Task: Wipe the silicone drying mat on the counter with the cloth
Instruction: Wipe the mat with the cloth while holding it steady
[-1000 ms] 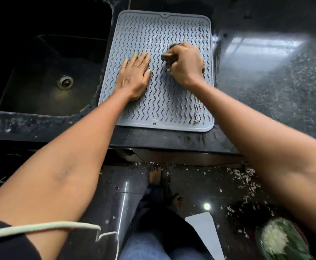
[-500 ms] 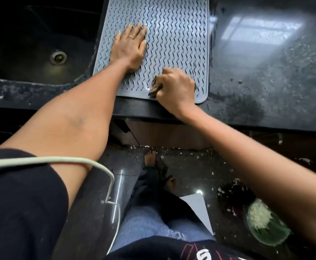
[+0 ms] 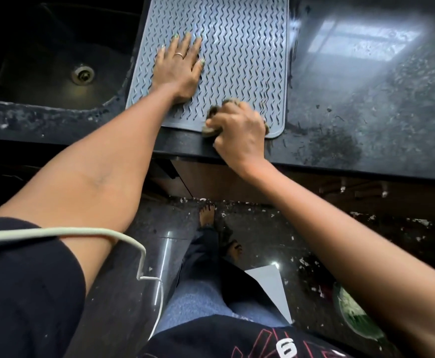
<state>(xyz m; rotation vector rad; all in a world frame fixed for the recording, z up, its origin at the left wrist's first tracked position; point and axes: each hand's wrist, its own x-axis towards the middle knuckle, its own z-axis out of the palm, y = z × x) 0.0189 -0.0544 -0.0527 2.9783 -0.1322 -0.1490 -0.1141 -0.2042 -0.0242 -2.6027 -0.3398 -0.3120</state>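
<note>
The grey ribbed silicone drying mat (image 3: 237, 47) lies flat on the dark speckled stone worktop (image 3: 366, 112), its left edge just beside the black sink (image 3: 56, 68) and its near edge close to the worktop's front lip. The left hand (image 3: 179, 65) is open, palm down, fingers spread on the mat's left half, pinning it. The right hand (image 3: 239, 130) is closed around a bunched brownish cloth (image 3: 211, 130), which sits at the mat's near edge, partly over the bare worktop.

With the cloth this close to the front lip, a stroke carried too far toward the body could probably push loosened grit off the worktop onto the floor (image 3: 276, 228), or curl up the mat's near edge. If the left hand eased its weight, the mat might slide under the rubbing, perhaps toward the sink. The dark debris on the worktop to the right could also be dragged onto the mat by a stray pass.
</note>
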